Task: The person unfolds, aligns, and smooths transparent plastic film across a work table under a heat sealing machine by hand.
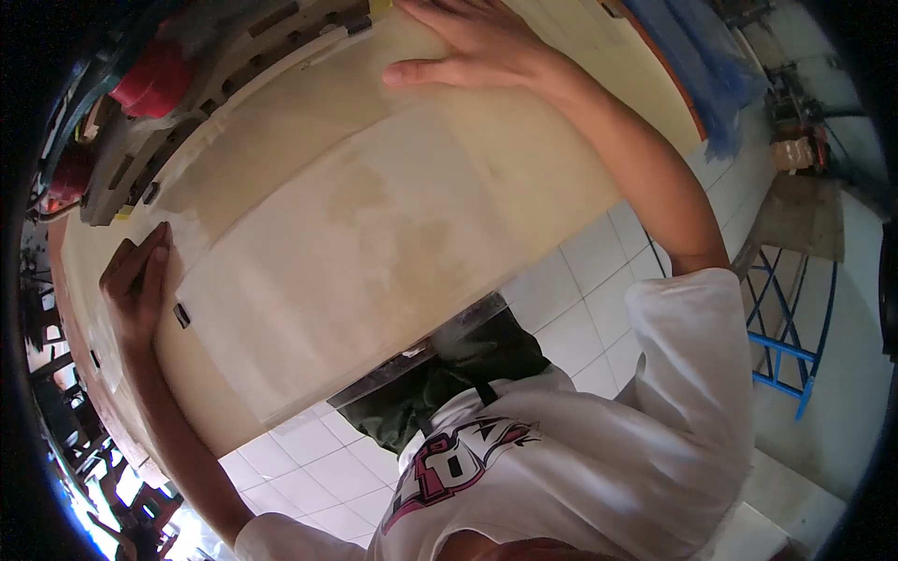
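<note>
A pale, thin translucent sheet (290, 309) lies over a broad light-wood panel (552, 210), with a faint crease across it and darker patches near its middle. At the panel's left side my left hand (136, 285) has its fingers curled, thumb against fingertips, close to the sheet's upper left corner. Whether the sheet's edge is between those fingers I cannot make out. My right hand (477, 47) rests flat on the far part of the panel, thumb stretched out and fingers partly cut off by the frame's top. A small black block (181, 315) sits beside the sheet's left edge.
A long machine beam (253, 70) with dark blocks runs along the far left, near a red rounded part (154, 82). Blue plastic sheeting (687, 65) hangs at the right. Beyond the white tiled floor (585, 299) stands a blue metal frame (786, 351).
</note>
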`<state>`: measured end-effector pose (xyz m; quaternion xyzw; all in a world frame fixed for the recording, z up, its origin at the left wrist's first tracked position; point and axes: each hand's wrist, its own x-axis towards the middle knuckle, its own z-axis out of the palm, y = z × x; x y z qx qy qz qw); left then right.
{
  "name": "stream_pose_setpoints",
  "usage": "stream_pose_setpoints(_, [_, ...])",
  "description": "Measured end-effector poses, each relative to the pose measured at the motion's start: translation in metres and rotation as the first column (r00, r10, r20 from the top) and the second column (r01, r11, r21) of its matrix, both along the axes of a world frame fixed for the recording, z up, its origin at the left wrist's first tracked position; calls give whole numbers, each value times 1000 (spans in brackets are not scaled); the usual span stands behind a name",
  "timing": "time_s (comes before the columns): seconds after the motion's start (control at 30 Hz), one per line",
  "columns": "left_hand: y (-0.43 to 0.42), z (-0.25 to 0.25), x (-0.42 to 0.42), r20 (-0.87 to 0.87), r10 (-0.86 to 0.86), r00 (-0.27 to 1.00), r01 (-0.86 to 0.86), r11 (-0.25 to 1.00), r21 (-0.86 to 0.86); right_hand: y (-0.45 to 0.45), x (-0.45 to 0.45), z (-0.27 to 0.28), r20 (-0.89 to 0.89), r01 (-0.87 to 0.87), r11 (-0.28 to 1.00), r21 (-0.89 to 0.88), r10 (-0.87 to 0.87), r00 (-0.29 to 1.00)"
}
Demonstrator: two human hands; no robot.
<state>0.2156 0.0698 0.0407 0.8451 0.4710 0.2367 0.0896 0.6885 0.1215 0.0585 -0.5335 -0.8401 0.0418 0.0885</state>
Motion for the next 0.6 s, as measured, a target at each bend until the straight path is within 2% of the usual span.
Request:
stream_pose_setpoints(0.2, [-2,0,0,7,-30,1000,30,999,19,0,-6,0,41,15,1000,-5,-15,999])
stream_pose_setpoints(0.3, [-4,4,4,47,13,999,-12,1000,-12,0,-5,1,50,6,1000,0,-6,999])
stream_pose_setpoints(0.47, [-2,4,1,70,-7,998,5,999,36,3,-7,2,59,15,1000,-4,-15,998])
stream_pose_setpoints(0.5, [-3,7,3,75,3,997,-5,999,33,4,-7,-2,53,-4,1000,11,4,999])
stream_pose_setpoints(0.57, [-6,10,7,125,16,992,-15,1000,-7,5,-4,-12,53,13,985,169,-22,998])
stream_pose_setpoints(0.6, [-6,12,7,125,29,992,-29,1000,1,6,-4,-12,53,-1,984,178,-9,999])
